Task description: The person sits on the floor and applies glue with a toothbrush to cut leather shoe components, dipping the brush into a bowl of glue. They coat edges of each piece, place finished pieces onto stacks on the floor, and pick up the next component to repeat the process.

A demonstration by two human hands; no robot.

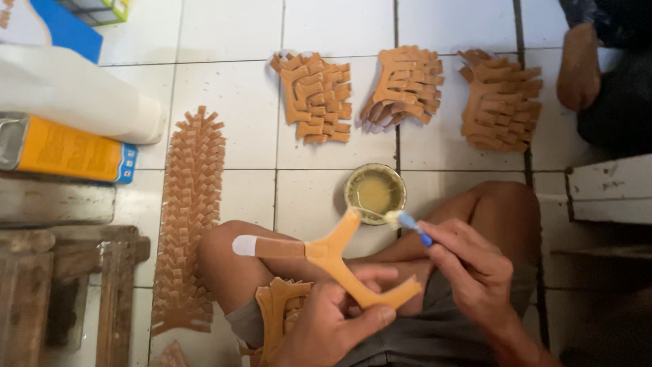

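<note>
My left hand (336, 319) grips a tan Y-shaped strap piece (326, 255) by its lower arm, holding it over my crossed legs. One arm of the piece ends in a white tip near my knee. My right hand (468, 268) pinches a small blue-handled brush (407, 221) whose bristle end sits at the upper arm of the strap, right by a small round tin of yellowish glue (375, 192) on the white floor tiles. A stack of more tan strap pieces (278, 312) lies on my left thigh.
Three piles of tan strap pieces (316, 98) (404, 85) (499, 98) lie ahead on the tiles, and a long overlapped row (190, 217) runs along the left. A yellow can (64, 149), white jug (75, 95) and wooden stool (68, 285) stand left. Another person's foot (577, 64) rests top right.
</note>
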